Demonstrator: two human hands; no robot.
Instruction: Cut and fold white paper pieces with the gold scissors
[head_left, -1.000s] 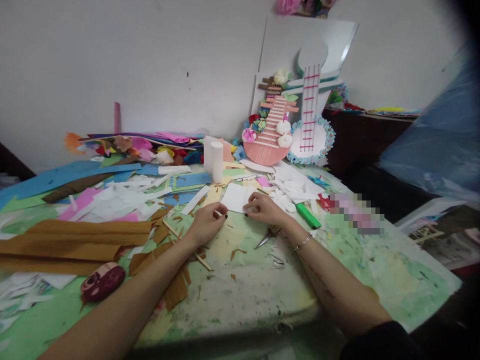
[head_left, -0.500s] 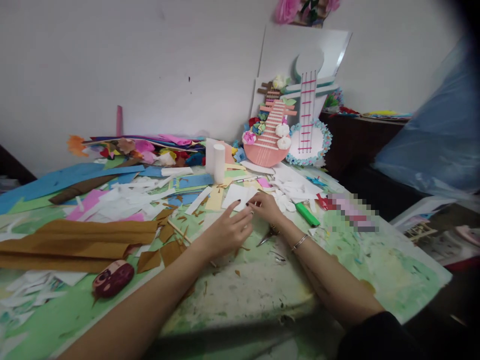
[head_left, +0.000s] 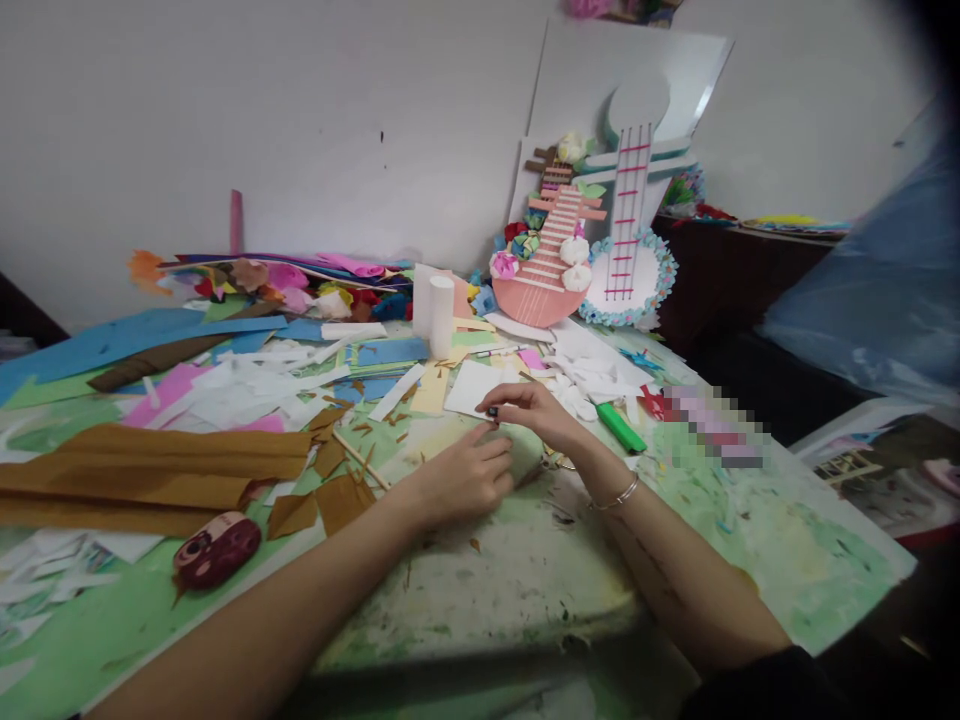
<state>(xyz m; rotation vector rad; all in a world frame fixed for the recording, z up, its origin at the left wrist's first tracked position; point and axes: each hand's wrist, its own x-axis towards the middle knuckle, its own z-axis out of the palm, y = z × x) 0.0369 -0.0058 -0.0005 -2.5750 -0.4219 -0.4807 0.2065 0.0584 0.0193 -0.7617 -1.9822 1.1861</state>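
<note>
The left hand (head_left: 466,474) curls loosely, its back up, fingertips near those of the right hand (head_left: 541,415), which arches with bent fingers; whether either grips anything I cannot tell. Just beyond, on the green-smeared surface (head_left: 465,605), lies white paper (head_left: 471,384), plain, straight-edged, partly hidden by that hand; farther back stands a white roll (head_left: 441,320)
</note>
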